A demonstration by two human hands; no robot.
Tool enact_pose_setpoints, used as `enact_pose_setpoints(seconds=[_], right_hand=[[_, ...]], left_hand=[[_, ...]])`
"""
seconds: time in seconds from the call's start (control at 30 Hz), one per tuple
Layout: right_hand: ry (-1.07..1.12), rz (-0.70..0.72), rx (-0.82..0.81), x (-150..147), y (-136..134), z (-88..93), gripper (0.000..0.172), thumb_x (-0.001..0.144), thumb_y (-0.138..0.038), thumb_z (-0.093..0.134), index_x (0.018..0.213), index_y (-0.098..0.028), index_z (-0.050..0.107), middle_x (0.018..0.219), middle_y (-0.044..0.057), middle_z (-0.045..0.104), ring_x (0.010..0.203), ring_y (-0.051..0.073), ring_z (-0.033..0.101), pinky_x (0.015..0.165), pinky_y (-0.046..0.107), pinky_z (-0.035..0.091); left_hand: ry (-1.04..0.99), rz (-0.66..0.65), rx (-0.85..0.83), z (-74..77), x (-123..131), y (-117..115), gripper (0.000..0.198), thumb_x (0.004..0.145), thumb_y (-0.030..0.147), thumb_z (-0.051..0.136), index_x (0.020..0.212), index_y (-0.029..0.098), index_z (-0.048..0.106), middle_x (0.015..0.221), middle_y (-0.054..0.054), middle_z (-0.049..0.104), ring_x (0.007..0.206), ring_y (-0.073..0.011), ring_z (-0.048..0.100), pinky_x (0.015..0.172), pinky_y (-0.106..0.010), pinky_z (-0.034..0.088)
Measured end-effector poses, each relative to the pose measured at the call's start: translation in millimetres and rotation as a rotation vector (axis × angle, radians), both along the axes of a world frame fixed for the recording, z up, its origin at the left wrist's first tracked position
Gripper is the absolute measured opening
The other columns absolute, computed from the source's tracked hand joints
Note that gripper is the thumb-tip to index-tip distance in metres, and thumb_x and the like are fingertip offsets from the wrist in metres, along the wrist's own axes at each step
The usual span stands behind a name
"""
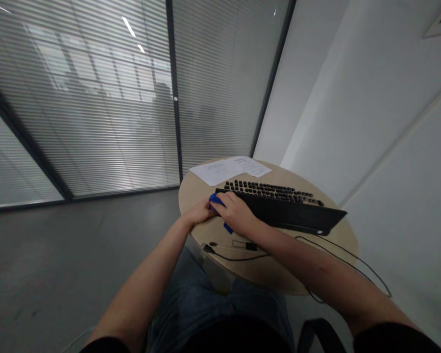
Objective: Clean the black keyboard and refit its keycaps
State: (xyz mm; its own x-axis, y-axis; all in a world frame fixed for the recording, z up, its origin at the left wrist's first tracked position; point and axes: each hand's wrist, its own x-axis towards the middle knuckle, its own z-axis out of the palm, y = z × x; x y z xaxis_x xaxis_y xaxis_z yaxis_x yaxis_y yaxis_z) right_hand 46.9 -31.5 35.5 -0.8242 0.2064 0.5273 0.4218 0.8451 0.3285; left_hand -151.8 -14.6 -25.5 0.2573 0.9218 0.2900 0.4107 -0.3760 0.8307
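Note:
A black keyboard body (290, 214) is tilted on the round table, with its left end at my hands. My right hand (237, 211) is closed on a blue cloth (216, 198), pressing it against that end. Another bit of blue shows below the palm. My left hand (200, 213) is curled at the same left end, apparently gripping the keyboard; its fingertips are hidden behind the cloth and my right hand. Black keycaps (272, 190) lie in rows behind the keyboard.
On the round wooden table (193, 193), printed sheets (220, 170) lie at the far side. Near the front edge are a cable plug (208, 248) and a small wire tool with a black handle (250, 246). A black cable (367, 264) loops past the right edge.

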Motion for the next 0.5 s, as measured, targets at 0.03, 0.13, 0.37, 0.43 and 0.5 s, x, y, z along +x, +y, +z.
enact_pose_setpoints(seconds=[0.03,0.13,0.37,0.43,0.5], right_hand=[[0.016,0.001,0.000,-2.7,0.5,5.1,0.029,0.102,-0.015,0.049,0.122,-0.011,0.069,0.122,0.017,0.062,0.102,0.028,0.051,0.089,0.040,0.051],[0.035,-0.007,-0.020,-8.9,1.2,15.6,0.029,0.102,-0.017,0.048,0.120,-0.011,0.071,0.122,0.017,0.063,0.104,0.028,0.051,0.092,0.041,0.051],[0.056,-0.043,-0.041,22.2,2.9,15.4,0.030,0.102,-0.015,0.049,0.124,-0.014,0.069,0.125,0.016,0.062,0.108,0.026,0.052,0.098,0.042,0.050],[0.080,-0.062,-0.013,43.2,3.7,13.3,0.031,0.101,-0.014,0.051,0.125,-0.014,0.070,0.126,0.017,0.061,0.110,0.026,0.052,0.099,0.042,0.050],[0.104,-0.086,0.008,67.8,4.4,10.6,0.032,0.101,-0.014,0.050,0.126,-0.013,0.070,0.127,0.017,0.061,0.112,0.027,0.052,0.100,0.043,0.050]], left_hand=[[-0.002,0.010,-0.011,0.4,-0.2,-0.4,0.034,0.071,0.026,0.068,0.104,0.015,0.069,0.104,-0.007,0.076,0.105,-0.0286,0.065,0.100,-0.041,0.053],[-0.026,0.027,-0.039,3.2,0.1,-1.6,0.037,0.069,0.026,0.068,0.104,0.014,0.067,0.105,-0.007,0.076,0.105,-0.0297,0.065,0.100,-0.042,0.052],[-0.136,-0.073,-0.121,12.6,7.2,-0.3,0.043,0.066,0.031,0.068,0.106,0.016,0.066,0.103,-0.006,0.077,0.103,-0.0274,0.067,0.101,-0.041,0.052],[-0.164,-0.082,-0.145,15.1,8.3,-0.5,0.051,0.063,0.031,0.070,0.112,0.017,0.066,0.106,-0.006,0.077,0.105,-0.0273,0.068,0.103,-0.041,0.051],[-0.179,-0.078,-0.172,18.1,8.4,-1.3,0.054,0.063,0.032,0.072,0.114,0.017,0.066,0.106,-0.006,0.077,0.104,-0.0281,0.068,0.102,-0.042,0.052]])
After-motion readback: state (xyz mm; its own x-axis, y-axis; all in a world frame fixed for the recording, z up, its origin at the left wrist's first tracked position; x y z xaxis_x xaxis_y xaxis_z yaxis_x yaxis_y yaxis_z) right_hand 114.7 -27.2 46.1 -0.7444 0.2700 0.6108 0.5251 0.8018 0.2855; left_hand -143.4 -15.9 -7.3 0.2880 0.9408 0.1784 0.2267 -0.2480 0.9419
